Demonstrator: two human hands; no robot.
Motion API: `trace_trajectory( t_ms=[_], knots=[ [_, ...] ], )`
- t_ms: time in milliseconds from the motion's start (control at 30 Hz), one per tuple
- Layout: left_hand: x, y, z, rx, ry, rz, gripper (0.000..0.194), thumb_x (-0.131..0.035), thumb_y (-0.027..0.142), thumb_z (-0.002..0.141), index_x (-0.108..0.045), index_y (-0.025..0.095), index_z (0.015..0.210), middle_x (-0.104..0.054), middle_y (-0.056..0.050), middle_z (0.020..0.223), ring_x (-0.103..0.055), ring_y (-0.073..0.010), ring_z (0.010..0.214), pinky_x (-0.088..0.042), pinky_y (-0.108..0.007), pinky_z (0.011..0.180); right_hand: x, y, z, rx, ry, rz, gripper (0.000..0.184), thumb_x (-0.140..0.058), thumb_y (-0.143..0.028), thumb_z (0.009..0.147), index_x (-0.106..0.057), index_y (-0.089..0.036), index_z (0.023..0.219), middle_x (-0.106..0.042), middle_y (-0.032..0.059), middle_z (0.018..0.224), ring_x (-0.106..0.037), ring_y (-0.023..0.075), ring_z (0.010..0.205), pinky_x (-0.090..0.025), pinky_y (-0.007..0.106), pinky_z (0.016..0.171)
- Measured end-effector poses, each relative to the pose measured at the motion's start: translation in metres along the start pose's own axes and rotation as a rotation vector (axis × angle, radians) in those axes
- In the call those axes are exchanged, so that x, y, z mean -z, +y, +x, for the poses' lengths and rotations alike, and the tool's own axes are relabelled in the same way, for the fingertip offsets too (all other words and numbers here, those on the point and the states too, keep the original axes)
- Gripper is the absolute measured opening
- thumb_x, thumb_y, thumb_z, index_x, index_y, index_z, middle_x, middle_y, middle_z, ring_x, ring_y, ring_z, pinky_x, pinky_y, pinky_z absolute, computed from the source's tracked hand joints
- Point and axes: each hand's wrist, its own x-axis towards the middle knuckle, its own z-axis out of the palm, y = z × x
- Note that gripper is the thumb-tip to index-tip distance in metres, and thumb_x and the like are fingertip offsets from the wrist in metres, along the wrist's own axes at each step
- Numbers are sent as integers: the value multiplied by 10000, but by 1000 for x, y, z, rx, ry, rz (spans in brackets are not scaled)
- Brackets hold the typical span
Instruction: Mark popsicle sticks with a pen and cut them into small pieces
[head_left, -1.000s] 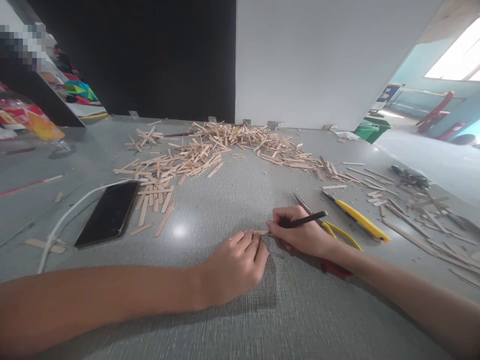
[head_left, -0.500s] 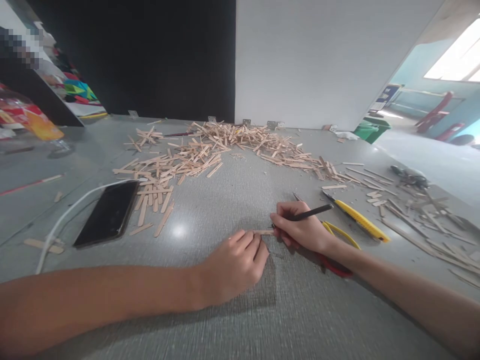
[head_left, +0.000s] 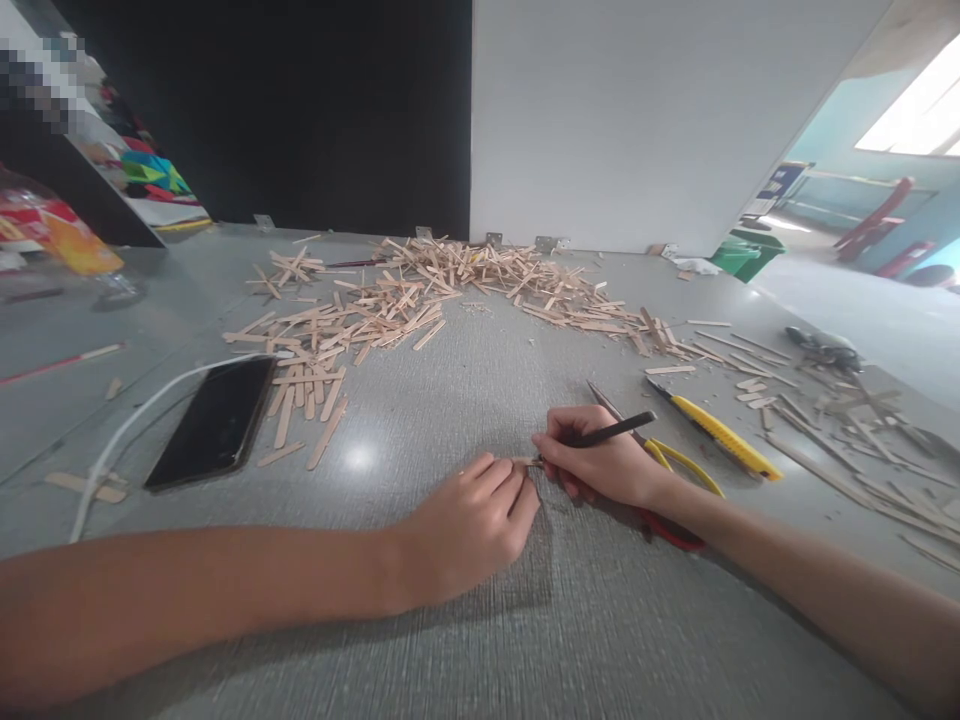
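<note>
My right hand (head_left: 596, 455) is closed around a slim black pen (head_left: 611, 430), its tip pointing down and left. Under the fingers of my left hand (head_left: 476, 515) lies a short wooden stick (head_left: 528, 462), pressed against the table; only its right end shows between the two hands. The pen tip is close to that end, though I cannot tell if they touch. Scissors with yellow and red handles (head_left: 679, 467) lie partly beneath my right wrist, blades pointing away. A yellow box cutter (head_left: 720, 432) rests to the right of them.
Popsicle sticks (head_left: 405, 300) are heaped in an arc across the back. On the left lie a black phone (head_left: 214, 425), a white cable (head_left: 112, 450) and a plastic bottle (head_left: 64, 235). Wooden scraps (head_left: 825, 430) and a dark metal tool (head_left: 825, 348) spread at the right. A black-and-white panel (head_left: 600, 120) stands behind.
My right hand and the pen have shifted slightly left, closer to my left hand. Less of the stick shows between them. My left hand stays nearly in place.
</note>
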Motion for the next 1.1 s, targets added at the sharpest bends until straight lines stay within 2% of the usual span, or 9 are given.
trace_trajectory(
  t_ms=[367,900,1100],
  knots=[
    [-1,0,-1,-5,-7,4,240,-504,71,1017,-725,74,925,-771,-143,934,-735,-248,929,-621,-369,777,0,3,2,-4,0,-3,290,-666,-276,897,-555,-206,638,-594,-52,479,-502,74,339,-372,152,304],
    [0,-1,0,-20,-12,-6,215,-521,49,986,-730,58,940,-766,-147,922,-733,-253,923,-622,-370,790,-1,-1,0,-16,-5,4,355,-715,-372,891,-561,-204,619,-533,-63,414,-451,68,315,-337,169,317],
    [-2,0,-2,-14,-6,-7,217,-519,61,994,-732,49,956,-763,-147,913,-732,-258,912,-623,-379,783,-1,0,0,36,8,-32,375,-701,-332,895,-501,-214,600,-521,-65,429,-449,68,347,-312,172,334]
  ],
)
